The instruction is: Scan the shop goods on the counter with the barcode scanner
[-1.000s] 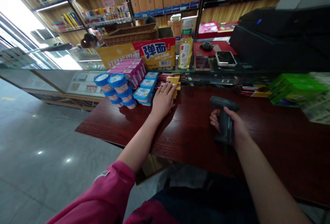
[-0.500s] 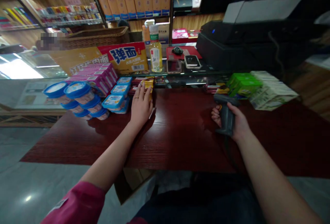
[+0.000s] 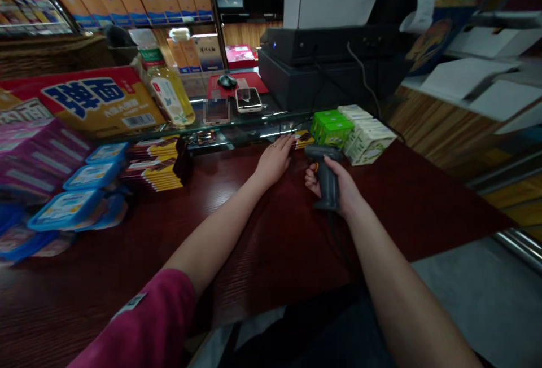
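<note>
My right hand [image 3: 345, 184] is wrapped round the grip of a dark grey barcode scanner [image 3: 328, 179], held just above the counter, with a finger by its yellow trigger. My left hand [image 3: 274, 160] lies palm down with fingers stretched out. Its fingertips reach the near end of a small pile of brown and yellow packets [image 3: 303, 139], partly hidden by the hand. Right behind the scanner stand green boxes [image 3: 332, 128] and, beside them, pale green-and-white boxes [image 3: 367, 135]. A bigger stack of brown and yellow packets [image 3: 163, 173] sits to the left of my left hand.
On the dark red counter [image 3: 245, 244] at left are blue-lidded tubs [image 3: 68, 210] and purple boxes [image 3: 42, 156]. Behind stand a noodle carton [image 3: 105, 100], a bottle of yellow liquid [image 3: 171, 94], phones, a mouse [image 3: 227, 81] and a black machine [image 3: 322, 69]. The scanner's cable hangs toward me.
My left hand has left the larger packet stack and moved right to the smaller pile. The view has turned right. My right hand still grips the scanner.
</note>
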A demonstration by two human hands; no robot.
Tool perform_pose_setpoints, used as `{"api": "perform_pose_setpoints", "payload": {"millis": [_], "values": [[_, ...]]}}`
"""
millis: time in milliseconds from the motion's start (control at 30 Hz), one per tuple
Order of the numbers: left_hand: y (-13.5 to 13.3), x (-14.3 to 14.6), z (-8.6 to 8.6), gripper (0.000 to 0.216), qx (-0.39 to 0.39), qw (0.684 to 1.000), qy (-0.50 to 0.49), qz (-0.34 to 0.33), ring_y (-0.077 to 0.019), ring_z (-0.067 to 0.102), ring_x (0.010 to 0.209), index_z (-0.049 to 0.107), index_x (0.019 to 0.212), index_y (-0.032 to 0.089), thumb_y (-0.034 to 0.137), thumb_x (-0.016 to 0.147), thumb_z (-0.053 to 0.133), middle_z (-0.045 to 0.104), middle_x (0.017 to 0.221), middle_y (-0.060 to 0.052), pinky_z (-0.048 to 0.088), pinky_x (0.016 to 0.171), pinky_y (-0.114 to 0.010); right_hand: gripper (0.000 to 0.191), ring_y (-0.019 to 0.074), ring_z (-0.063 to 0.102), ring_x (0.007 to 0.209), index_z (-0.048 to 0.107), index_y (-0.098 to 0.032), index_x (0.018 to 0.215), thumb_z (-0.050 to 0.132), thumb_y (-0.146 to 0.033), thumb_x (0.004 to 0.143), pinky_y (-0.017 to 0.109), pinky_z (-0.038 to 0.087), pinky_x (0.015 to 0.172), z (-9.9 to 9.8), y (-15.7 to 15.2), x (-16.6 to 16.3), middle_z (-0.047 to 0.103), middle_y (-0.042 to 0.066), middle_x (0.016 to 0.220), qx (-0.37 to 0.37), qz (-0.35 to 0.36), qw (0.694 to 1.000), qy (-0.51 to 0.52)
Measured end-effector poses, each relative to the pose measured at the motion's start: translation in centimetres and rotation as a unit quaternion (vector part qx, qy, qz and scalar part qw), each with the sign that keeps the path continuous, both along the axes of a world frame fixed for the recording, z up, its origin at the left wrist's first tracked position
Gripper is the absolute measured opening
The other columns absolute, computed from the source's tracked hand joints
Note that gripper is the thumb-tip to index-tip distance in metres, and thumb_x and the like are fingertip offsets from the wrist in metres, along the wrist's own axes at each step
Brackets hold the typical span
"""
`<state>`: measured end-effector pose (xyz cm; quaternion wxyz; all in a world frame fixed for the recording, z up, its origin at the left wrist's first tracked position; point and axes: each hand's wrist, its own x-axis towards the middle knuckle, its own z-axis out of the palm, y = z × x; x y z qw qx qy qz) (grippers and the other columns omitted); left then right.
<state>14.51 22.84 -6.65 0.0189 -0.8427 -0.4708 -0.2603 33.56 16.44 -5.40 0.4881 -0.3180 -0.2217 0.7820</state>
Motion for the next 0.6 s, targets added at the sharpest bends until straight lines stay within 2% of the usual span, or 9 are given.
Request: {"api": "perform_pose_setpoints", "payload": {"millis": [100,233,333,433,533,600], "values": [[1.9,0.1,-0.3,0.064,-0.032,0.997,-0.015,0.065,-0.0277,0.045,0.145,0.039,0.153,0.013,0.014,0.092,0.057,0.049,0.155,-0.018,0.042,0.115,-0.046,0.026,0.015,0.06,0.067,0.062,-0.019,0.084,0.072,-0.043,0.083,0.025,0.058,0.063,-0.1,0.2,0.1,0.061,0.004,0.075,0.02,0.012,1.0,-0.007],[1.6,-0.3,-0.1,0.044,-0.03,0.996,-0.024,0.08,-0.0267,0.052,0.139,0.06,0.139,0.023,0.014,0.096,0.055,0.058,0.148,-0.011,0.044,0.111,-0.045,0.027,0.0142,0.059,0.068,0.064,-0.018,0.084,0.072,-0.043,0.082,0.023,0.057,0.064,0.0,0.0,0.2,0.06,0.004,0.075,0.017,0.001,1.0,-0.015],[-0.1,-0.6,0.7,0.032,0.006,0.995,-0.061,0.081,-0.0264,0.064,0.123,0.069,0.127,0.025,0.022,0.099,0.055,0.072,0.129,-0.009,0.044,0.108,-0.042,0.029,0.013,0.056,0.067,0.064,-0.018,0.083,0.074,-0.045,0.081,0.022,0.055,0.061,0.2,-0.9,0.2,0.058,0.002,0.074,0.025,-0.011,0.999,-0.042],[-2.4,-1.7,1.2,0.029,0.002,0.981,-0.176,0.085,-0.0231,0.07,0.11,0.072,0.123,0.022,0.028,0.101,0.055,0.076,0.118,-0.009,0.048,0.101,-0.034,0.033,0.0125,0.052,0.062,0.064,-0.019,0.079,0.077,-0.049,0.077,0.02,0.051,0.054,0.5,-2.3,0.0,0.055,0.002,0.07,0.068,0.006,0.995,-0.077],[-5.3,-4.2,1.2,0.024,-0.053,0.948,-0.306,0.076,-0.0193,0.073,0.103,0.075,0.115,0.02,0.027,0.1,0.057,0.078,0.114,-0.006,0.052,0.092,-0.027,0.037,0.0115,0.044,0.056,0.064,-0.018,0.073,0.077,-0.053,0.074,0.019,0.041,0.043,0.8,-4.2,-1.4,0.05,0.001,0.065,0.126,0.067,0.987,-0.068],[-7.4,-6.7,1.0,0.021,-0.086,0.927,-0.356,0.077,-0.0182,0.074,0.099,0.077,0.109,0.019,0.028,0.098,0.061,0.079,0.109,-0.004,0.054,0.089,-0.025,0.04,0.0115,0.042,0.053,0.065,-0.017,0.073,0.076,-0.055,0.075,0.019,0.035,0.038,0.9,-5.6,-3.2,0.049,0.001,0.063,0.137,0.126,0.981,-0.063]]}}
